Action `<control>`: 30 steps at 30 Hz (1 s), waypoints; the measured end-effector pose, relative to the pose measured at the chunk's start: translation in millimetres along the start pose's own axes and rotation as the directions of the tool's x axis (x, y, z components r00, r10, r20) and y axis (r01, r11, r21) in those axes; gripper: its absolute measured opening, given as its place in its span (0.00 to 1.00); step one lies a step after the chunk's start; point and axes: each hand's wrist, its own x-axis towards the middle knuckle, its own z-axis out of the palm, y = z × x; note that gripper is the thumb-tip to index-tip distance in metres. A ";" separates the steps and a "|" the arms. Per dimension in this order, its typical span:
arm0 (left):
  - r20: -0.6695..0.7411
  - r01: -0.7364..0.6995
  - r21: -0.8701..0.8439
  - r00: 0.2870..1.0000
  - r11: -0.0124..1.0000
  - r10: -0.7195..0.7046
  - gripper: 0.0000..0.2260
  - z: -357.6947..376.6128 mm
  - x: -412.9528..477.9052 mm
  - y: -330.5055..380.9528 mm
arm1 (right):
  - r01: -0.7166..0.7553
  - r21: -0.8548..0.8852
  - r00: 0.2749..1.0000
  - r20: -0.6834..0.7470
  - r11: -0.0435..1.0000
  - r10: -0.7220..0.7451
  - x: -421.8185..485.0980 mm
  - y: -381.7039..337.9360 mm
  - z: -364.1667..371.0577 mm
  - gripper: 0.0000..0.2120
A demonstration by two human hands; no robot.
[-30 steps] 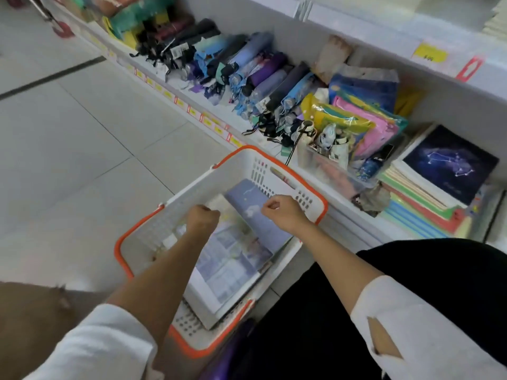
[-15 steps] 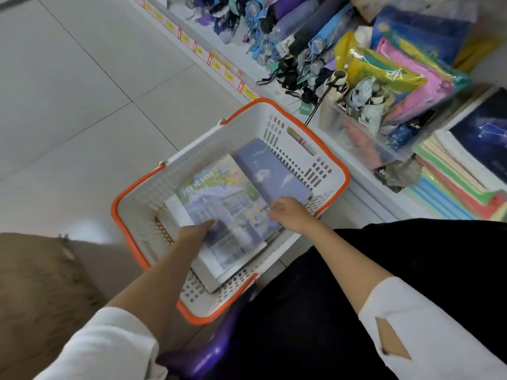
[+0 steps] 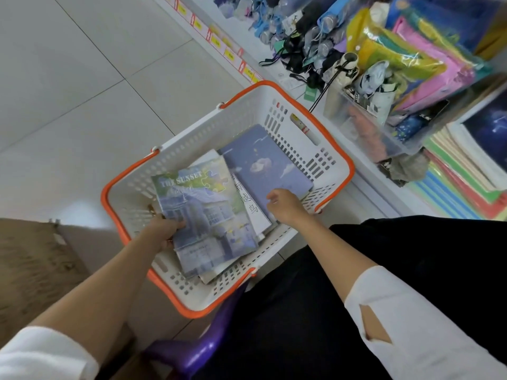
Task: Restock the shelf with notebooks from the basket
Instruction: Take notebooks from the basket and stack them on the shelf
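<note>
A white basket (image 3: 192,138) with an orange rim sits on the floor and holds several notebooks. My left hand (image 3: 164,229) grips the left edge of the top one, a "The Sunset" notebook (image 3: 203,212) with a house on its cover, tilted up off the pile. A blue sky notebook (image 3: 263,165) lies at the far side of the basket. My right hand (image 3: 285,207) hovers over its near edge with fingers loosely curled, holding nothing that I can see. A stack of notebooks (image 3: 466,171) with a dark starry cover on top lies on the low shelf at the right.
The shelf carries folded umbrellas (image 3: 296,31), a clear bin (image 3: 367,127) of small items and colourful plastic pouches (image 3: 417,61). Yellow price tags (image 3: 227,52) line the shelf edge. A brown cardboard box (image 3: 33,259) stands at the left, a purple stool (image 3: 197,349) beneath me.
My left hand has taken hold of the Sunset notebook and lifted its edge. My right hand slid back from the far side of the basket toward the near side. The view tilted downward.
</note>
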 end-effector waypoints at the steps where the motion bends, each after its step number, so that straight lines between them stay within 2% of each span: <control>1: -0.008 0.000 0.029 1.000 1.000 0.000 0.09 -2.4 2.0 -2.8 | 0.009 -0.014 1.000 -0.002 1.000 -0.009 3.3 1.0 2.2 0.19; 5: -0.046 0.045 0.035 0.998 0.998 -0.043 0.13 2.3 -0.8 -6.8 | -0.034 -0.126 0.999 0.028 0.991 0.038 16.1 5.1 15.5 0.21; 8: -0.060 0.055 0.000 0.997 0.998 -0.055 0.14 4.7 -3.3 -5.7 | -0.033 -0.183 0.998 0.045 0.983 0.041 22.0 -1.9 24.8 0.08; 9: -0.061 0.067 -0.013 0.996 0.998 -0.068 0.14 3.4 -3.2 -5.9 | -0.020 -0.184 0.999 0.033 0.983 0.026 24.8 -4.6 29.2 0.09; 13: -0.019 0.077 -0.068 0.997 0.995 -0.078 0.11 1.5 -7.8 -7.2 | 0.001 -0.089 0.999 0.046 0.996 0.003 22.2 -17.2 39.2 0.09; 16: 0.008 0.065 -0.119 0.998 0.991 -0.065 0.04 2.7 -10.8 -8.2 | -0.006 -0.055 0.995 0.099 0.998 0.012 19.6 -18.5 38.2 0.07; 21: 0.050 0.049 -0.191 0.998 0.980 -0.040 0.06 10.3 -16.6 -5.5 | 0.025 0.050 0.979 0.202 0.998 -0.035 21.2 -20.7 31.5 0.01; 24: 0.043 0.078 -0.199 0.997 0.977 -0.071 0.06 15.6 -17.2 -0.6 | 0.010 0.116 0.963 0.265 0.993 -0.040 18.7 -24.1 31.7 0.18; 28: 0.076 0.170 -0.231 0.985 0.958 -0.157 0.06 18.4 -18.6 6.6 | 0.048 0.182 0.970 0.227 0.982 -0.090 11.6 -32.3 35.6 0.30; 30: 0.118 0.201 -0.269 0.978 0.942 -0.175 0.07 21.9 -28.2 11.9 | 0.074 0.248 0.973 0.194 0.966 -0.124 8.3 -36.9 31.0 0.32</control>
